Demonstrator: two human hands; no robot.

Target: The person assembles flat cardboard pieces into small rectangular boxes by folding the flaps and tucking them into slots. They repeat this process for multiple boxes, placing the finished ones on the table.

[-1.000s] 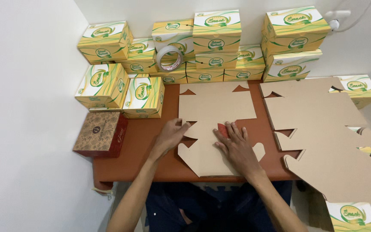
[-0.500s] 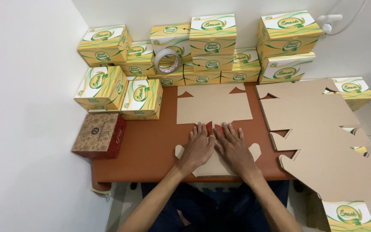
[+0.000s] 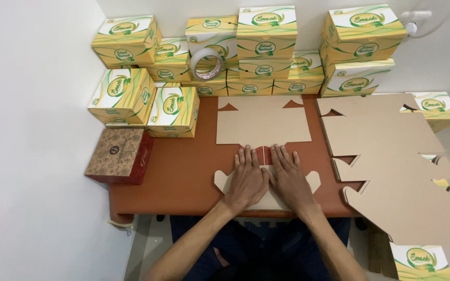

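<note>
Head camera looks down at a reddish-brown table (image 3: 183,171) where a person sits with both hands flat on a flat brown cardboard box blank (image 3: 263,122). This cardboard piece lies in the middle of the table, running from the near edge up toward the boxes at the back. The left hand (image 3: 247,177) presses down on the near part of it, fingers straight and close together, holding nothing. The right hand (image 3: 287,177) lies just beside it, also spread flat with fingers straight, pressing the same near part. The two hands touch at the thumbs. A small bit of red (image 3: 266,154) shows between the fingertips; I cannot tell what it is.

To the right, a stack of flat brown cardboard blanks (image 3: 391,156) hangs over the table edge. Along the wall stand many yellow and green printed boxes (image 3: 266,31), piled up in rows. A roll of clear tape (image 3: 207,63) leans against them. Two more yellow and green boxes (image 3: 175,109) sit at the left, and near them is a dark brown patterned box (image 3: 118,153) at the table corner.
</note>
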